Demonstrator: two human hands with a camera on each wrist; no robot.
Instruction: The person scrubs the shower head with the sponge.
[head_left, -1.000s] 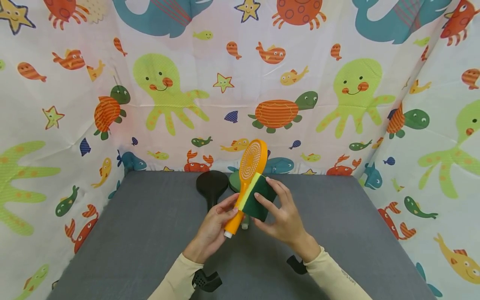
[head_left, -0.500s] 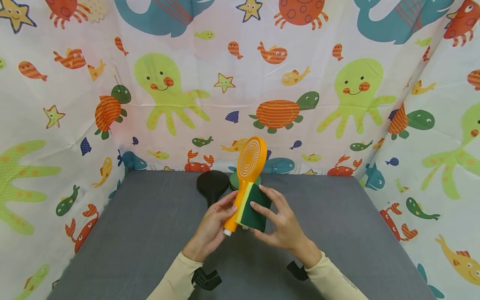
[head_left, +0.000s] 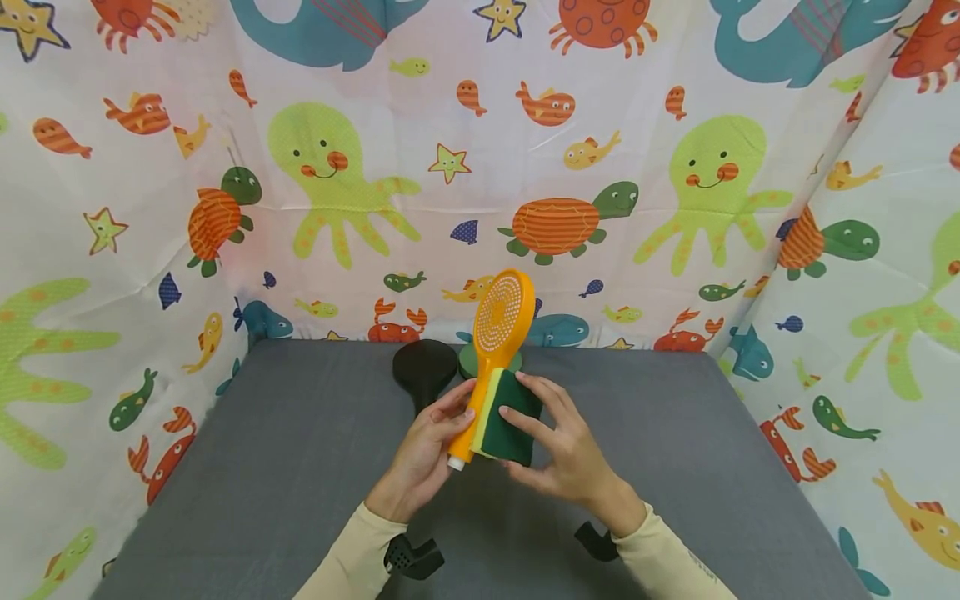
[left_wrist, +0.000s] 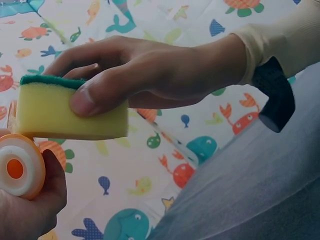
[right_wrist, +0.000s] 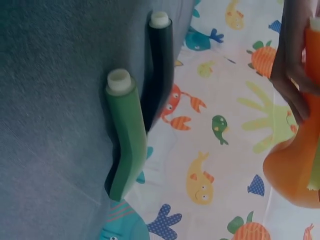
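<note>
**A:** Starting from the left, what does the left hand [head_left: 423, 454] have?

**B:** It grips the handle of the orange shower head [head_left: 491, 358], fingers curled round the lower part of the handle, thumb on the near side. The white threaded end pokes out just below the fingers. The round spray face stands above the hand, tilted a little to the right.

**A:** And the sponge [head_left: 504, 417]?

**B:** It lies against the right side of the shower head's handle, yellow layer touching the orange, green layer facing outward. The right hand [head_left: 566, 454] pinches it: the thumb presses the yellow edge, as the left wrist view shows at the sponge [left_wrist: 65, 112], and the other fingers lie along the green side.

**A:** Is the shower head resting on the table [head_left: 262, 467]?

**B:** No, both hands hold it in the air above the grey table.

**A:** Anything behind the shower head?

**B:** A black shower head [head_left: 424, 371] lies on the table just behind and left of it, and a green shower head [head_left: 472, 358] lies beside that one, largely hidden. The right wrist view shows the two handles side by side, touching or nearly so.
</note>
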